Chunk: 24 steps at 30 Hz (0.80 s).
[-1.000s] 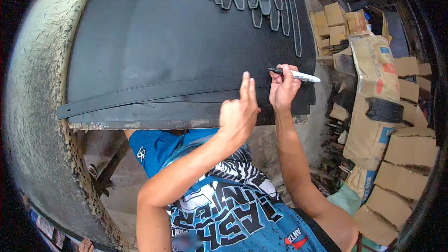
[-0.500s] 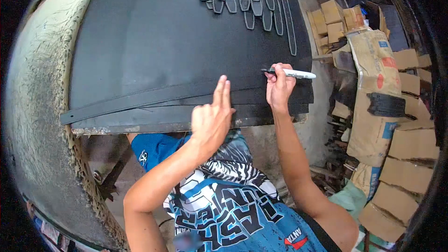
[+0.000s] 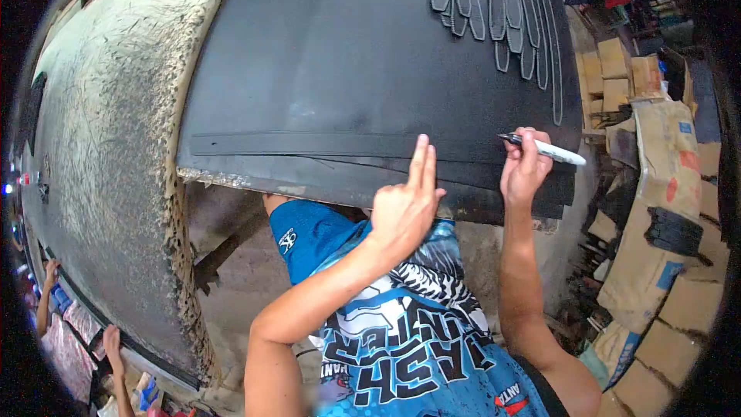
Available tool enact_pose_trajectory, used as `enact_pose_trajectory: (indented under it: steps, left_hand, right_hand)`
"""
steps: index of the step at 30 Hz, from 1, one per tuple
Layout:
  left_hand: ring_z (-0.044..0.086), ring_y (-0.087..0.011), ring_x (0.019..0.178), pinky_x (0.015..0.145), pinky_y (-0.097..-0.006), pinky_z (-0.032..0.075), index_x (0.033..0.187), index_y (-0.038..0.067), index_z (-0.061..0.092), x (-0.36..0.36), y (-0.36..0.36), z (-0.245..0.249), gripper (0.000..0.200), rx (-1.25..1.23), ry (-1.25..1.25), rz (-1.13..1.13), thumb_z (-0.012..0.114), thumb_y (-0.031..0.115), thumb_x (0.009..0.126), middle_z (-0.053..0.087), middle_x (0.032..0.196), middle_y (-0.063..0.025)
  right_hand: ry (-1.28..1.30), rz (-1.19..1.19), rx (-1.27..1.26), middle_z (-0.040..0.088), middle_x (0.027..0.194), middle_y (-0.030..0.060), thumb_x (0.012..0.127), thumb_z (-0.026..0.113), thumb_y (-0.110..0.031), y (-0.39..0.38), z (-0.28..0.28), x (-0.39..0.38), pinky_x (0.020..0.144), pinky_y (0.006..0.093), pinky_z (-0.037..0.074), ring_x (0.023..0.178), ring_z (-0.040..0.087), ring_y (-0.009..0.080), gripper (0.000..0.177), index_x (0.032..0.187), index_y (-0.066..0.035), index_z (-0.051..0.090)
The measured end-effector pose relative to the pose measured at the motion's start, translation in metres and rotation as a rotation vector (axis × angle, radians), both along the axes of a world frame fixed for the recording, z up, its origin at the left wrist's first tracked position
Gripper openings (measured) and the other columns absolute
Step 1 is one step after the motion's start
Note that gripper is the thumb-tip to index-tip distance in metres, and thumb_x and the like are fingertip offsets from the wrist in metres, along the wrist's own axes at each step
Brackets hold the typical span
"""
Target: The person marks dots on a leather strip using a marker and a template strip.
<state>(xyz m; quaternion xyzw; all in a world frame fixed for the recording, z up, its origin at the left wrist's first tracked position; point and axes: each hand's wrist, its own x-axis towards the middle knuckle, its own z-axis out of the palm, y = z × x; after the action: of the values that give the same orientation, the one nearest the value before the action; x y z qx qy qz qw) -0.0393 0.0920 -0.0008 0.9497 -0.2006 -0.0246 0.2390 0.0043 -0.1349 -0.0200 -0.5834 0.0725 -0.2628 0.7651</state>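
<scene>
A long black strap (image 3: pixel 309 145) lies along the near edge of the black table top (image 3: pixel 293 69). My left hand (image 3: pixel 407 205) rests over the strap, index and middle fingers stretched out and touching it, with no object in it. To its right, my right hand (image 3: pixel 527 166) grips a white marker (image 3: pixel 559 155), whose dark tip points left, just above the black surface. Other black strips lie partly beneath the strap at the right. Several black straps with pointed ends (image 3: pixel 505 8) hang down from the top of the view.
A rough, worn pale surface (image 3: pixel 123 108) borders the table on the left. Another person's hands (image 3: pixel 113 344) show at the lower left. Cardboard boxes (image 3: pixel 615 62) and brown sacks (image 3: pixel 656 177) are stacked on the right.
The view has shifted, so the table sits further right. The strap's left end has swung inward from beyond the table's corner and now lies straighter on the surface. The marker remains held.
</scene>
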Motion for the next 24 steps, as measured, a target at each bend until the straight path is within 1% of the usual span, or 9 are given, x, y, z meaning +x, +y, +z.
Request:
enact_pose_trajectory:
  steps: [5, 7, 9, 11, 13, 15, 16, 19, 24]
  left_hand:
    - [0.069, -0.0278, 0.059, 0.051, -0.0360, 0.055, 0.143, -0.003, 0.045, 0.004, 0.004, 0.004, 0.074, -0.126, 0.041, -0.008, 0.072, 0.032, 0.085, 0.036, 0.157, -0.0179]
    - [0.070, -0.0288, 0.062, 0.053, -0.0368, 0.056, 0.144, 0.000, 0.045, 0.001, 0.024, 0.005, 0.071, -0.068, 0.070, 0.045, 0.071, 0.030, 0.086, 0.037, 0.158, -0.0139]
    - [0.069, -0.0297, 0.062, 0.054, -0.0370, 0.056, 0.145, 0.001, 0.045, 0.001, 0.036, 0.006, 0.069, -0.066, 0.069, 0.049, 0.071, 0.028, 0.086, 0.038, 0.158, -0.0122]
    - [0.069, -0.0306, 0.061, 0.054, -0.0371, 0.056, 0.145, 0.002, 0.045, 0.000, 0.037, 0.002, 0.067, -0.087, 0.058, 0.047, 0.070, 0.026, 0.088, 0.038, 0.158, -0.0112]
    - [0.069, -0.0307, 0.061, 0.054, -0.0372, 0.056, 0.144, 0.003, 0.046, 0.000, 0.035, 0.001, 0.065, -0.100, 0.047, 0.058, 0.070, 0.026, 0.088, 0.038, 0.157, -0.0107]
    - [0.069, -0.0306, 0.061, 0.054, -0.0372, 0.056, 0.144, 0.003, 0.047, 0.000, 0.035, 0.001, 0.064, -0.116, 0.057, 0.061, 0.069, 0.025, 0.089, 0.039, 0.157, -0.0103]
    - [0.069, -0.0306, 0.061, 0.054, -0.0373, 0.056, 0.144, 0.003, 0.047, 0.000, 0.036, 0.001, 0.063, -0.124, 0.063, 0.066, 0.069, 0.025, 0.089, 0.039, 0.157, -0.0101]
    - [0.069, -0.0303, 0.061, 0.054, -0.0372, 0.056, 0.144, 0.004, 0.048, 0.000, 0.037, -0.003, 0.062, -0.161, 0.032, 0.064, 0.069, 0.024, 0.089, 0.039, 0.157, -0.0097]
    - [0.069, -0.0297, 0.061, 0.054, -0.0367, 0.056, 0.143, 0.004, 0.049, 0.001, 0.038, -0.001, 0.062, -0.166, 0.038, 0.064, 0.070, 0.022, 0.088, 0.041, 0.156, -0.0095]
  right_hand:
    - [0.064, 0.011, 0.088, 0.062, 0.088, 0.0036, 0.095, 0.062, 0.000, -0.003, -0.008, 0.001, 0.063, 0.0212, 0.048, 0.061, 0.048, 0.0049, 0.005, 0.094, -0.005, 0.061]
    - [0.053, 0.038, 0.027, 0.061, 0.088, 0.0030, 0.094, 0.064, -0.001, -0.008, -0.010, 0.000, 0.061, 0.0211, 0.049, 0.063, 0.050, 0.0047, 0.005, 0.092, -0.005, 0.061]
    - [0.125, -0.013, -0.274, 0.060, 0.086, 0.0019, 0.093, 0.066, -0.002, -0.001, -0.011, 0.000, 0.058, 0.0212, 0.049, 0.069, 0.055, 0.0062, 0.008, 0.090, -0.005, 0.060]
    - [0.079, 0.093, -0.403, 0.060, 0.085, 0.0022, 0.093, 0.066, 0.000, 0.015, -0.002, -0.001, 0.059, 0.0218, 0.048, 0.069, 0.056, 0.0076, 0.008, 0.089, -0.004, 0.060]
    - [0.110, 0.176, -0.416, 0.060, 0.084, 0.0017, 0.092, 0.067, 0.001, 0.029, 0.000, -0.003, 0.059, 0.0220, 0.043, 0.070, 0.053, 0.0059, 0.009, 0.089, -0.004, 0.060]
    - [0.108, 0.213, -0.522, 0.059, 0.081, -0.0007, 0.091, 0.067, 0.001, 0.032, -0.010, -0.002, 0.058, 0.0215, 0.040, 0.068, 0.050, 0.0039, 0.009, 0.089, -0.005, 0.060]
    - [0.123, 0.239, -0.486, 0.058, 0.078, -0.0026, 0.091, 0.068, 0.000, 0.034, -0.012, -0.002, 0.056, 0.0212, 0.037, 0.065, 0.047, 0.0027, 0.009, 0.089, -0.005, 0.061]
    - [0.092, 0.222, -0.564, 0.057, 0.076, -0.0032, 0.091, 0.069, 0.000, 0.035, -0.009, -0.001, 0.055, 0.0208, 0.036, 0.064, 0.045, 0.0020, 0.009, 0.089, -0.005, 0.061]
    - [0.085, 0.203, -0.558, 0.056, 0.075, -0.0033, 0.091, 0.068, 0.000, 0.033, -0.011, -0.001, 0.053, 0.0210, 0.035, 0.062, 0.044, 0.0020, 0.009, 0.087, -0.004, 0.062]
